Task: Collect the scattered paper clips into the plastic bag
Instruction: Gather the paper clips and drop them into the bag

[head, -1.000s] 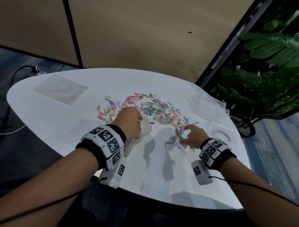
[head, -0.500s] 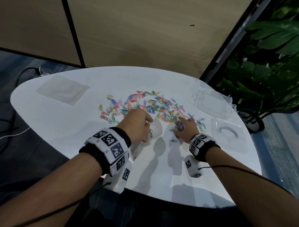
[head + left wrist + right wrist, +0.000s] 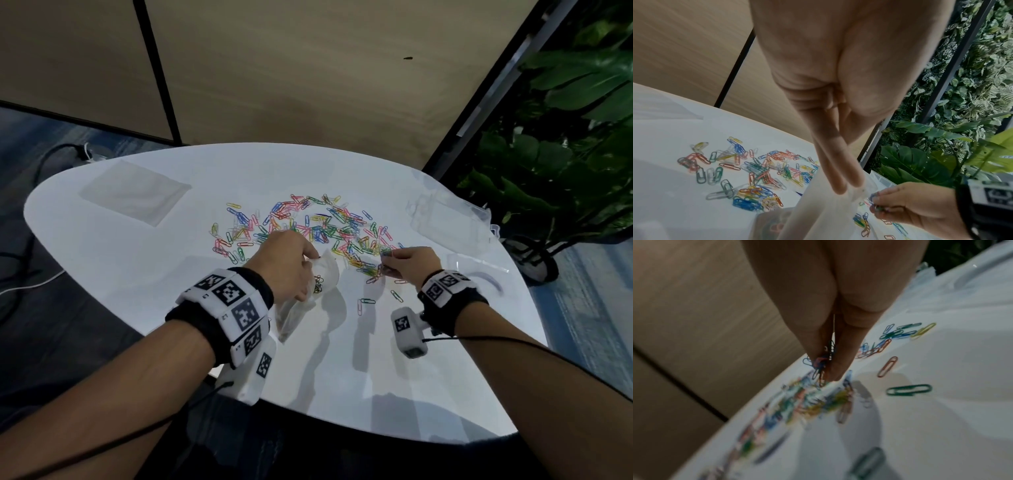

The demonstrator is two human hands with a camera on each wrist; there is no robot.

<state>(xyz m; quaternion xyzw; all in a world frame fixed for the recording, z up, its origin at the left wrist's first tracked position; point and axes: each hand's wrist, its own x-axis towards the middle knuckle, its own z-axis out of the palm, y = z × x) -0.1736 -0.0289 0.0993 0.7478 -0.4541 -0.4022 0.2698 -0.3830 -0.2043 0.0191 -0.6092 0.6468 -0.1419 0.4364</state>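
— Clear plastic bag, where is it?
— In my left hand, pinched at the mouth between fingers and thumb, lifted off the white table. Mouth faces my right hand. A few clips already sit inside, dark through the film.

— Right hand?
— Fingertips closed on a small bunch of clips, blue and pink among them, just above the table and near the bag's mouth, not touching it.

— Rest of the paper clips?
— Spread across the table beyond both hands, mixed colours: red, blue, green, yellow, white. Thick patch straight ahead, thinner out to the left. A few loose ones lie nearer me, between my wrists.

— Anything else on the table?
— Flat clear bag at far left, well apart from the clips. Clear plastic box at far right, and another clear piece just right of my right hand; can't tell what that is. Green plant stands off the table's right edge.
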